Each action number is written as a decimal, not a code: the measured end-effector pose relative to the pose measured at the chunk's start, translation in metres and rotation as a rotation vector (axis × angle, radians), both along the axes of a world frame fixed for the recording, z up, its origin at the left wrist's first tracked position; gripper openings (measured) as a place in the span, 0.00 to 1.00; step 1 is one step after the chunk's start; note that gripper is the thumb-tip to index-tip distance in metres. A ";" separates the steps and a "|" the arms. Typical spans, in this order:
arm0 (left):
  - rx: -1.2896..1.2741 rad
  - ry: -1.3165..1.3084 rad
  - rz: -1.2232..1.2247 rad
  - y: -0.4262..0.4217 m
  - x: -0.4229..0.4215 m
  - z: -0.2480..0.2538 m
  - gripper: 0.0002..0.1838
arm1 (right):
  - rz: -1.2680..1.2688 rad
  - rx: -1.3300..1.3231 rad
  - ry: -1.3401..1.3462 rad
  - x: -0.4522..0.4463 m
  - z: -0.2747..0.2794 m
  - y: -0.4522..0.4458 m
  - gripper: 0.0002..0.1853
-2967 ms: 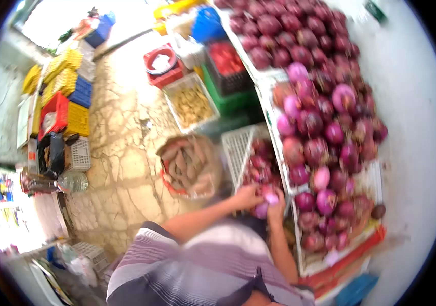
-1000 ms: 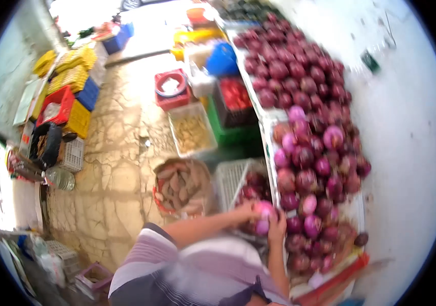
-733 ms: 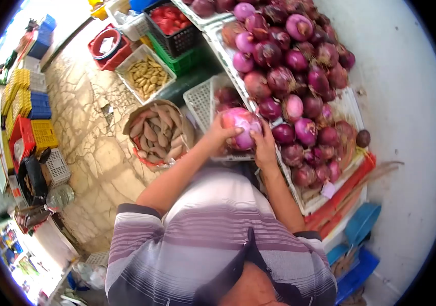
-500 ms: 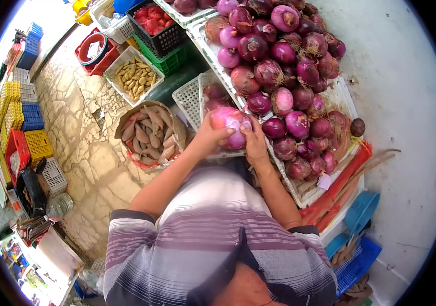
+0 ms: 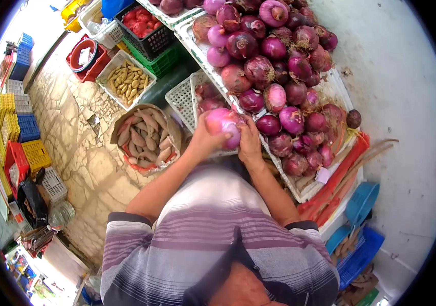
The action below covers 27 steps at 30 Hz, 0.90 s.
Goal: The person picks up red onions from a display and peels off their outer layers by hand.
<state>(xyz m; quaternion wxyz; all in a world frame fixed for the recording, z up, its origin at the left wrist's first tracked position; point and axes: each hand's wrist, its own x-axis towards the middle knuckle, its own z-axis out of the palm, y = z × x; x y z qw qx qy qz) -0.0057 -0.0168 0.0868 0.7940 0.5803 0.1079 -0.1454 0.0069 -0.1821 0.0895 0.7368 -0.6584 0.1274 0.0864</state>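
A large purple-red onion [image 5: 222, 121] is held in front of my striped shirt. My left hand [image 5: 205, 142] is wrapped round its left and lower side, with the thumb across its front. My right hand [image 5: 250, 141] is closed at the onion's right side, its fingers bent against the skin; whether it pinches a loose piece of skin I cannot tell. Beneath the onion is a white plastic basket [image 5: 181, 100] with more onions [image 5: 210, 104] in it. Just right of my right hand, a big heap of red onions [image 5: 279, 76] fills a white foam tray [image 5: 207, 57].
On the left stands an open sack of sweet potatoes [image 5: 144, 135]. Behind it are a box of small yellowish tubers [image 5: 127, 82] and a black crate [image 5: 151, 41] on a green one. Red netting [image 5: 345, 168] and blue baskets [image 5: 362, 201] lie to the right.
The whole view has shifted slightly. Both hands still hold the onion. My right hand has rolled a little, its thumb and fingers now more bunched at the onion's right edge.
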 end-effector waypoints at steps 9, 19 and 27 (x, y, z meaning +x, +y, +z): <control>0.217 -0.117 -0.051 0.002 -0.007 -0.024 0.57 | -0.054 0.097 -0.018 0.006 -0.001 0.011 0.17; 0.268 -0.114 0.002 0.010 -0.017 -0.027 0.57 | -0.078 0.129 0.047 0.005 -0.026 0.017 0.18; -0.175 -0.014 0.005 0.031 -0.020 -0.035 0.54 | -0.059 0.048 0.201 0.004 -0.022 0.012 0.16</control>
